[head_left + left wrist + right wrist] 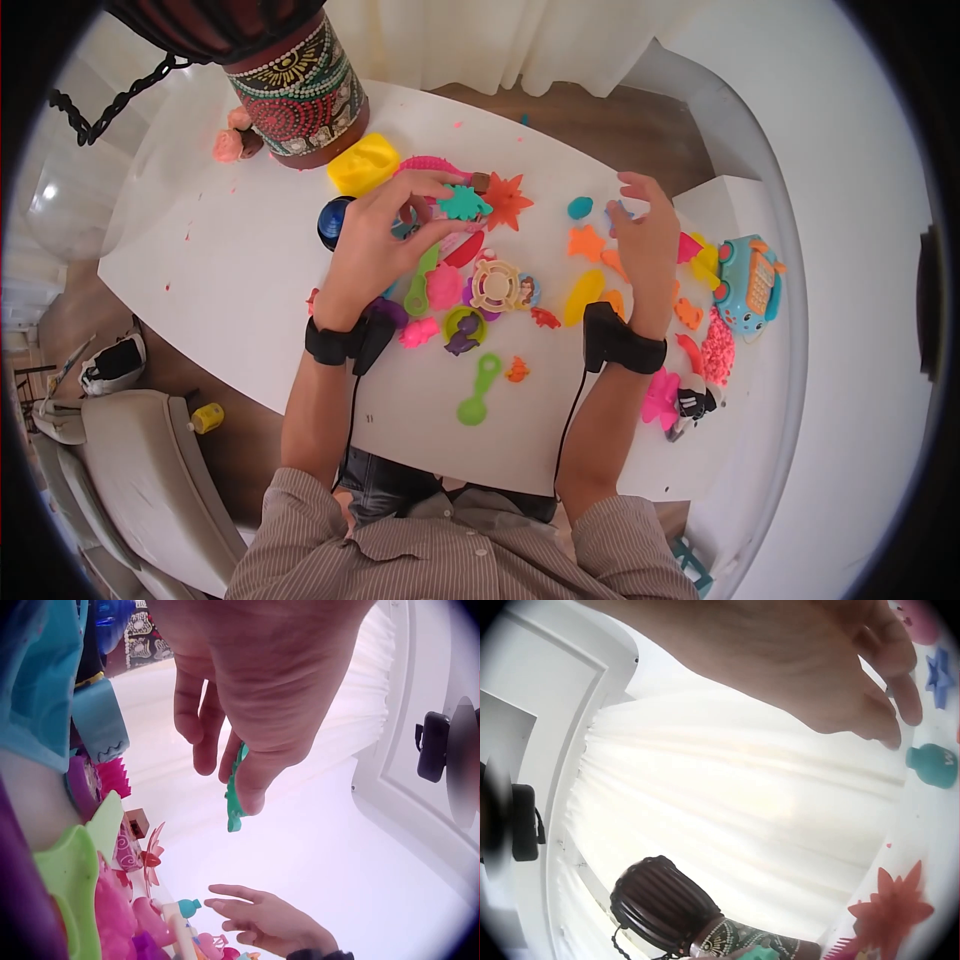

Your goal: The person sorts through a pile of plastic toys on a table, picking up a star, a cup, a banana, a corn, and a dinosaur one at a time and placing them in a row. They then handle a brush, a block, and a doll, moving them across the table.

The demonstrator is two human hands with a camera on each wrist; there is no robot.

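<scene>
My left hand (372, 240) pinches a flat teal toy (465, 203) with a spiky edge between thumb and fingers, raised above the table. In the left wrist view the thumb covers part of this teal toy (232, 802). Behind it on the table lie a red, pointed, leaf-like piece (510, 203) and a small brown block (480, 183). My right hand (652, 245) hovers over the right side, fingers loosely bent and holding nothing. Nearest to it are a blue star-shaped piece (939, 679) and a small teal bottle-shaped piece (935, 766).
Many colourful toy pieces cover the white table's middle, among them a beige ring (496, 287) and a green spoon-like tool (480, 390). A painted drum (305, 95) and yellow dish (363, 165) stand at back left. On the right sits a teal toy cash register (745, 285).
</scene>
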